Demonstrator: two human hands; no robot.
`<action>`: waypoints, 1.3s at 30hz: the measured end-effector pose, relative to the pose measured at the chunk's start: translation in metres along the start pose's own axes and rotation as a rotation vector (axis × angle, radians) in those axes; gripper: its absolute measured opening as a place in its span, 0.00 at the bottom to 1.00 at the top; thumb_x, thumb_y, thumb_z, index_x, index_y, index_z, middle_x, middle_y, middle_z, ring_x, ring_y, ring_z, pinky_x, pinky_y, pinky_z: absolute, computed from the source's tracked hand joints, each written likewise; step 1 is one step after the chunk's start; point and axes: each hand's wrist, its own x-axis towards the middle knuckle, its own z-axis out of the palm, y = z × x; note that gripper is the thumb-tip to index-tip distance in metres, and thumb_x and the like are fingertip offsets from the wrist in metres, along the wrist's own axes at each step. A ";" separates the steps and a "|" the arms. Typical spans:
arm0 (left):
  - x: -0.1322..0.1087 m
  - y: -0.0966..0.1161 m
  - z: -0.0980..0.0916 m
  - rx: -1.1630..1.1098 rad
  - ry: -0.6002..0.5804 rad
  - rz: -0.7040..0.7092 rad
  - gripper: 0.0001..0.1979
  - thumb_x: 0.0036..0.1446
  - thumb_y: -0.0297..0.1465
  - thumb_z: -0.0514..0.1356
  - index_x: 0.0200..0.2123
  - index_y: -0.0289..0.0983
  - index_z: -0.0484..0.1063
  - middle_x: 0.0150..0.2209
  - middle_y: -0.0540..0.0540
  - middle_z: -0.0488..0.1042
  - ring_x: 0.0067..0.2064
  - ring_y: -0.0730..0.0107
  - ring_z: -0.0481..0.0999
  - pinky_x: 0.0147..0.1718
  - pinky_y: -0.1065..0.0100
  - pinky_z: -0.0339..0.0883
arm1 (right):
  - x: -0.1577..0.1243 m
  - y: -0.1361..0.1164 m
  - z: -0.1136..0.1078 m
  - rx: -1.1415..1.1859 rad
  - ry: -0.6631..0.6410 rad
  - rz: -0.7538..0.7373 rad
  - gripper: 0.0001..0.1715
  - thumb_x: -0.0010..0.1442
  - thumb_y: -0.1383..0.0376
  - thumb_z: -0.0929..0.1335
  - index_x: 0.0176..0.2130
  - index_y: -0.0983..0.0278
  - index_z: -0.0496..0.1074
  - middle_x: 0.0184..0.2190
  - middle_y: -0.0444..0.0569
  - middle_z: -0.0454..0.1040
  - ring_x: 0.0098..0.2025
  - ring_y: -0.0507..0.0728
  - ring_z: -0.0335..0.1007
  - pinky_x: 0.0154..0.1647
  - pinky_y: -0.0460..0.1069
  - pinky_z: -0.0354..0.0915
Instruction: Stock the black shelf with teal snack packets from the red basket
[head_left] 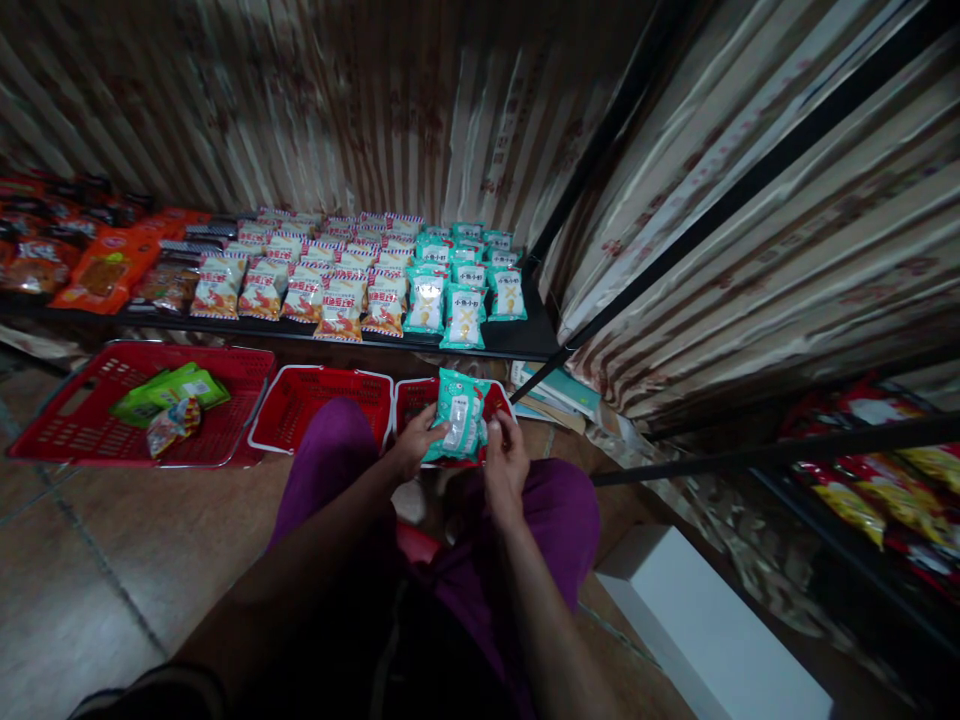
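Observation:
A teal snack packet (459, 415) is held up over the small red basket (405, 395) between my knees. My left hand (416, 443) grips its left edge, thumb across the front. On the other side my right hand (507, 462) has its fingers curled at the packet's right edge; how firmly they hold it is hard to see. Another teal packet seems to lie behind or under this one, mostly hidden. Matching teal packets (463, 315) stand in rows on the black shelf (517, 342) just beyond, beside orange-and-white snack packets (341, 305).
An empty-looking red basket (322, 375) stands left of centre. A larger red basket (82, 440) holds green packets (169, 395) and a colourful one (174, 425). A white box (712, 630) lies right. Black shelf poles (622, 300) slant nearby. Orange packets (109, 270) fill the shelf's left.

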 end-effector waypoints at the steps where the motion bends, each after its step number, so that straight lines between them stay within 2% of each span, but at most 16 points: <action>1: -0.002 -0.001 -0.002 0.019 -0.033 -0.011 0.36 0.37 0.39 0.72 0.52 0.36 0.69 0.45 0.41 0.76 0.43 0.59 0.76 0.42 0.63 0.67 | 0.008 0.000 0.001 0.094 0.001 0.097 0.29 0.54 0.48 0.66 0.48 0.64 0.71 0.44 0.52 0.76 0.44 0.57 0.71 0.46 0.52 0.67; 5: -0.007 -0.004 -0.008 0.085 -0.175 -0.043 0.35 0.41 0.40 0.70 0.54 0.38 0.68 0.45 0.41 0.76 0.41 0.61 0.76 0.40 0.65 0.67 | 0.033 -0.007 0.003 0.354 -0.095 0.344 0.26 0.44 0.47 0.72 0.35 0.64 0.76 0.30 0.46 0.79 0.29 0.52 0.72 0.32 0.46 0.67; 7: -0.009 -0.003 -0.010 0.097 -0.220 -0.042 0.35 0.42 0.40 0.69 0.54 0.39 0.67 0.46 0.41 0.75 0.42 0.60 0.76 0.41 0.65 0.67 | 0.039 -0.011 0.004 0.402 -0.081 0.422 0.23 0.39 0.50 0.75 0.30 0.64 0.76 0.26 0.45 0.78 0.25 0.51 0.70 0.27 0.45 0.66; 13: -0.015 0.001 -0.014 0.107 -0.290 -0.062 0.34 0.43 0.38 0.69 0.55 0.39 0.67 0.47 0.40 0.74 0.47 0.59 0.74 0.46 0.63 0.66 | 0.042 -0.016 0.002 0.378 0.040 0.471 0.16 0.37 0.57 0.76 0.23 0.65 0.73 0.17 0.41 0.74 0.18 0.50 0.65 0.18 0.45 0.61; 19: -0.013 -0.002 -0.016 0.115 -0.253 -0.069 0.32 0.43 0.36 0.70 0.53 0.39 0.68 0.47 0.40 0.74 0.47 0.59 0.74 0.46 0.63 0.66 | 0.041 -0.014 0.005 0.421 0.092 0.517 0.17 0.37 0.57 0.76 0.25 0.65 0.74 0.20 0.42 0.76 0.19 0.50 0.67 0.21 0.45 0.64; 24: -0.010 -0.002 -0.012 0.079 -0.166 -0.045 0.33 0.40 0.38 0.70 0.52 0.38 0.69 0.47 0.40 0.75 0.44 0.59 0.76 0.42 0.64 0.67 | 0.034 -0.011 0.005 0.430 -0.072 0.496 0.23 0.43 0.50 0.74 0.34 0.63 0.76 0.31 0.45 0.80 0.30 0.53 0.74 0.28 0.45 0.68; 27: -0.005 0.000 -0.007 0.035 -0.077 -0.018 0.35 0.37 0.39 0.72 0.51 0.36 0.69 0.45 0.40 0.76 0.42 0.59 0.76 0.41 0.63 0.68 | 0.022 -0.006 0.004 0.403 -0.177 0.488 0.27 0.45 0.48 0.73 0.40 0.62 0.75 0.38 0.47 0.79 0.37 0.55 0.74 0.33 0.47 0.69; 29: -0.001 0.002 -0.003 0.000 -0.013 0.002 0.36 0.35 0.38 0.72 0.49 0.35 0.69 0.44 0.40 0.76 0.42 0.58 0.77 0.42 0.63 0.68 | 0.010 -0.002 0.003 0.403 -0.214 0.518 0.27 0.45 0.49 0.73 0.41 0.61 0.75 0.40 0.47 0.79 0.38 0.55 0.74 0.35 0.48 0.70; 34: 0.006 0.010 0.009 -0.079 0.080 0.030 0.34 0.34 0.36 0.73 0.47 0.34 0.69 0.42 0.41 0.77 0.42 0.58 0.77 0.41 0.63 0.68 | -0.016 0.000 0.002 0.522 -0.287 0.581 0.24 0.40 0.55 0.77 0.38 0.59 0.74 0.34 0.42 0.78 0.33 0.51 0.74 0.38 0.48 0.71; 39: 0.007 0.012 0.015 -0.125 0.082 0.014 0.28 0.36 0.34 0.73 0.43 0.34 0.71 0.40 0.42 0.78 0.40 0.61 0.77 0.40 0.65 0.68 | -0.020 -0.003 0.003 0.529 -0.203 0.584 0.25 0.34 0.59 0.80 0.33 0.61 0.74 0.26 0.40 0.75 0.29 0.49 0.73 0.32 0.43 0.70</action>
